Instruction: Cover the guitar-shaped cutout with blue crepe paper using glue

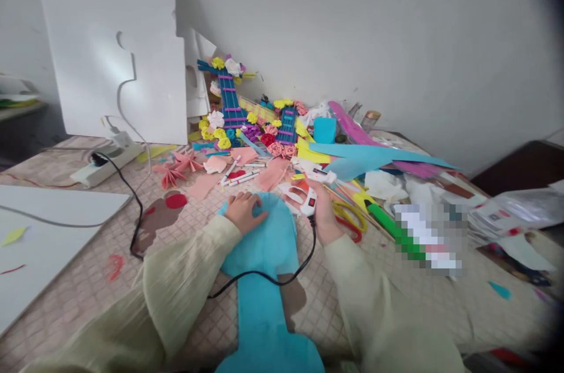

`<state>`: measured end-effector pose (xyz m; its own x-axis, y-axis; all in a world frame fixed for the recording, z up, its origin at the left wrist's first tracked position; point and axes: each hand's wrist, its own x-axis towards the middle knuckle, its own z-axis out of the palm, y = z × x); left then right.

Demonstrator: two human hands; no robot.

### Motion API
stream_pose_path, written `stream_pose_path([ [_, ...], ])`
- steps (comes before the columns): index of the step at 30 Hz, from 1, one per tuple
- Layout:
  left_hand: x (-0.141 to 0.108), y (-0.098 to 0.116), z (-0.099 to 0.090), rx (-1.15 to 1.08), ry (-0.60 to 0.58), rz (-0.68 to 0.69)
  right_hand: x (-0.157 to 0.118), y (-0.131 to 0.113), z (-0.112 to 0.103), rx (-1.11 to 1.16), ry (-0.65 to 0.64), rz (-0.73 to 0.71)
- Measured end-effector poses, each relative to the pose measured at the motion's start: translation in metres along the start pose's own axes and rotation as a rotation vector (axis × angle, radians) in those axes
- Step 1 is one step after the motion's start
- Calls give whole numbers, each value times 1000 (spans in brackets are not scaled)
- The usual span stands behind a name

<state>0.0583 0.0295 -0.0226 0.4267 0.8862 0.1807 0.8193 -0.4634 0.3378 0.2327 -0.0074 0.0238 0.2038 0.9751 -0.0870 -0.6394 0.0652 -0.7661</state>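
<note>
A blue paper-covered cutout (pixel 264 244), rounded at both ends with a narrow middle, lies on the table and runs toward me. My left hand (pixel 245 212) rests on the upper left of its far end, thumb stretched out and nothing held. In my right hand (pixel 325 214) is a white hot glue gun (pixel 309 204) with a red switch, just beyond the cutout's right edge. Its black cord (pixel 253 272) loops back across the cutout. The nozzle end lies among paper scraps and is hard to make out.
Yellow and red-handled scissors (pixel 352 219) and a green marker-like item (pixel 388 223) lie to the right. Paper flowers (pixel 277 150) and blue strips crowd the back. A power strip (pixel 106 164) and a white board (pixel 48 232) are at left.
</note>
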Motion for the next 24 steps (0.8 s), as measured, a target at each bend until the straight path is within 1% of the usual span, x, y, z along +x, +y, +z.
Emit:
stream_pose_path([
  [4, -6, -1, 2, -33, 7, -2, 11, 13, -13, -28, 21, 34],
  [7, -7, -2, 4, -56, 10, -10, 11, 14, -24, -43, 37, 57],
  [9, -7, -3, 5, -65, 16, -15, 10, 13, -28, -58, 21, 73],
  [11, -8, -3, 6, -68, 30, -9, 10, 14, -30, -82, 4, 85],
  [19, -9, -3, 7, -38, 67, 32, 10, 19, -30, -167, 36, 113],
  [21, -9, -3, 7, -38, 78, 55, 8, 16, -28, -152, 28, 88],
  [24, -10, -3, 7, -48, 93, 78, 3, 9, -27, -135, 16, 3],
])
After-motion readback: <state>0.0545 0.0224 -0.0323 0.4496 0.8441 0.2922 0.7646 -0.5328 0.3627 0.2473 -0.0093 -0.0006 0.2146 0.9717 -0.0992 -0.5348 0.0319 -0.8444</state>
